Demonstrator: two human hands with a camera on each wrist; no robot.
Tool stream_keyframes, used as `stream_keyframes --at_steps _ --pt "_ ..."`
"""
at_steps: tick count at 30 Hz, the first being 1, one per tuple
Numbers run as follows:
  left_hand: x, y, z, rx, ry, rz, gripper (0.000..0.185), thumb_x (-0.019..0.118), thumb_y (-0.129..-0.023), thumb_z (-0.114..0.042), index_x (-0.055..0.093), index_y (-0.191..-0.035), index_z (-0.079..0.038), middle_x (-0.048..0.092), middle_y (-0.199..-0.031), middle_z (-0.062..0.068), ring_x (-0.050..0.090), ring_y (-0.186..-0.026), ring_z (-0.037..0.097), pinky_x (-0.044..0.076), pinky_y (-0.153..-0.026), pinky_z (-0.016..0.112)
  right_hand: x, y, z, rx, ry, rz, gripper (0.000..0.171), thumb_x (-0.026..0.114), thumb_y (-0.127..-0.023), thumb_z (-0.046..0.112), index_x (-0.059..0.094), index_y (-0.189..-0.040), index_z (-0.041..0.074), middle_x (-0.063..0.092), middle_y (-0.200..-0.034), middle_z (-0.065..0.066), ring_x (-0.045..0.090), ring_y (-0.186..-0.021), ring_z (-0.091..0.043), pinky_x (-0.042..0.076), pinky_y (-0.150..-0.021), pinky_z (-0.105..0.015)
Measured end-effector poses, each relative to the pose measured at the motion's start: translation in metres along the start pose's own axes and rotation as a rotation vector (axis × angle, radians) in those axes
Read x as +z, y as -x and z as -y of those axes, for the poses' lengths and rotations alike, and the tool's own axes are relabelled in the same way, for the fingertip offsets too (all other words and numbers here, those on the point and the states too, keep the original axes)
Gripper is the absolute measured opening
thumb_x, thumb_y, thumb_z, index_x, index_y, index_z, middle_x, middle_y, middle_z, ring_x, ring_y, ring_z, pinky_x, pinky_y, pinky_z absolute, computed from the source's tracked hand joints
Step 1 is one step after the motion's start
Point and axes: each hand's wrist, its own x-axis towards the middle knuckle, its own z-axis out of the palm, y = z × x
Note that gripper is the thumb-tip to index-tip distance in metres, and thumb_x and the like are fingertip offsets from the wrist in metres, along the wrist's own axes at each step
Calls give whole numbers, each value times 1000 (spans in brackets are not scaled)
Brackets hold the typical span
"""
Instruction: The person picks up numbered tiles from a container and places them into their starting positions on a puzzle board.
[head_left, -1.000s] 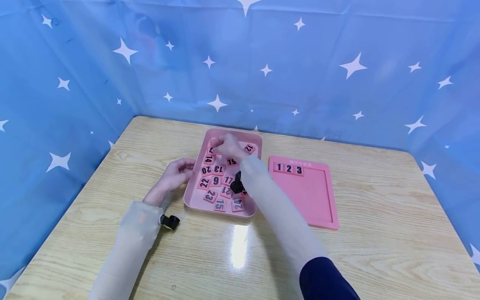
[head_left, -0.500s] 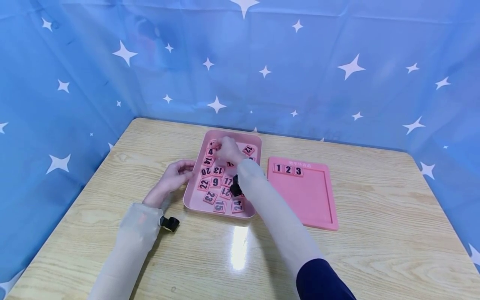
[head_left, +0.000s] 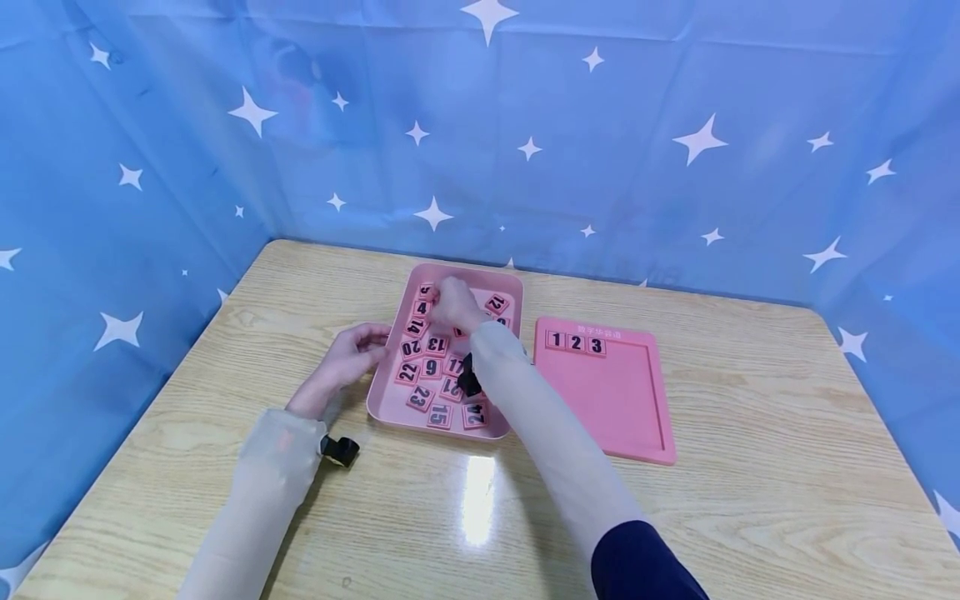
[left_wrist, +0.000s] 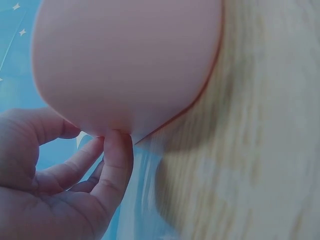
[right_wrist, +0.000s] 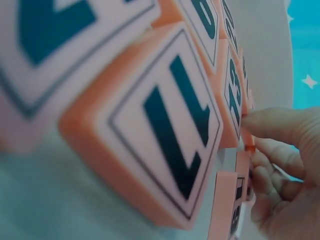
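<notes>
A pink tray [head_left: 380, 398] holds several loose number tiles. My left hand [head_left: 348, 357] is at its left side; in the left wrist view, bent fingertips [left_wrist: 118, 150] touch the outside of the tray wall [left_wrist: 125, 60]. My right hand [head_left: 456, 305] reaches into the tray's far left part, its fingertips beside tile 5 [head_left: 425, 290] and tile 4 [head_left: 422, 308]. In the right wrist view, tile 17 [right_wrist: 167, 125] is large in front, and the right fingers [right_wrist: 280, 122] bend beyond tile 13 [right_wrist: 232, 95]. Whether they pinch a tile is hidden.
Right of the tray lies a pink board [head_left: 600, 392] with a raised rim. Tiles 1 [head_left: 556, 340], 2 [head_left: 575, 343] and 3 [head_left: 596, 346] stand in its top row. Behind the wooden table [head_left: 765, 467] hangs a blue star-patterned cloth [head_left: 637, 192].
My right hand has shifted slightly within the tray, and tiles 4 and 5, formerly covered, now show beside its fingertips. The left hand keeps its place at the tray wall.
</notes>
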Motion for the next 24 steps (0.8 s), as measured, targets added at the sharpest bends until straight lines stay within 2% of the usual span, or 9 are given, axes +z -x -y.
stream_keyframes --at_steps 12,15,18,21,24 --pt "1 -1 2 -2 3 -6 39 53 -87 5 48 -125 12 55 -116 30 56 -100 33 52 -74 22 -2 2 -1 -8 41 2 14 73 -78 6 63 -88 8 62 -80 -2 61 -70 -15 51 -63 -22" --pt "2 -2 2 -8 -1 -2 40 53 -87 5 48 -126 11 55 -116 29 56 -100 32 52 -75 23 -9 5 0 -22 44 -6 16 74 -79 12 60 -86 7 59 -78 -4 56 -67 -15 46 -57 -22" --pt "3 -2 2 -21 -2 -2 40 53 -87 4 48 -126 11 55 -117 28 56 -100 31 53 -75 23 -22 11 4 -61 20 -12 17 73 -80 10 59 -87 3 56 -79 -7 51 -67 -18 42 -55 -25" --pt "3 -1 1 -25 -3 -1 40 53 -87 3 48 -127 10 55 -117 28 56 -101 32 53 -76 24 -39 19 9 -115 44 -32 21 73 -78 7 61 -95 1 59 -86 -8 52 -74 -18 46 -62 -25" --pt "2 0 1 -32 -5 -4 40 54 -88 3 48 -127 10 55 -117 28 56 -101 33 53 -76 24 -61 30 9 -145 65 -61 30 72 -76 6 63 -104 0 63 -96 -9 57 -86 -19 50 -76 -26"
